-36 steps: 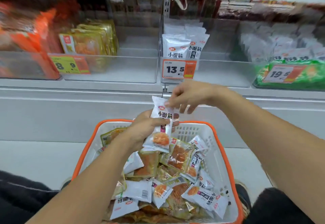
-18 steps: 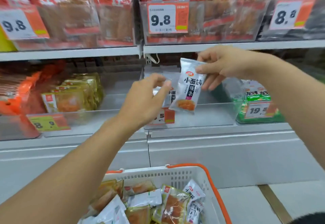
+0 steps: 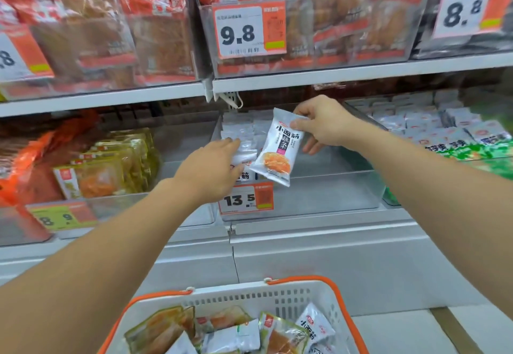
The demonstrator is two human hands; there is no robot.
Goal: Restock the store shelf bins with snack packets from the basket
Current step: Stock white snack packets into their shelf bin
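Right hand [image 3: 323, 124] up at the shelf, pinching a white snack packet [image 3: 276, 148] by its top corner between thumb and fingers — the packet hangs tilted, its lower end just above the front lip of the clear bin [image 3: 319, 195] that carries the 13.5 price tag [image 3: 245, 199]. That's the middle bin of the lower shelf, a touch past twelve o'clock from the basket.

Left hand [image 3: 213, 167] reaches into the same bin at about eleven o'clock, fingers stretched out and resting against the row of matching white packets [image 3: 241, 134] standing at the bin's left side. It looks to be steadying or pushing that row back; it grips nothing that can be seen.

So the step in hand is placement: one packet in the air, the bin mostly bare floor to the right of the row. The next move, as I read it, calls for sliding the held packet in upright beside the row the left hand touches, then letting go cleanly so it doesn't topple forward.

Down at six o'clock, the orange-rimmed basket [image 3: 277, 294] holds plenty more — white packets and yellow-green ones mixed. To nine o'clock, a bin of yellow packets [image 3: 111, 165] tagged 8.9. Plenty of restocking left.
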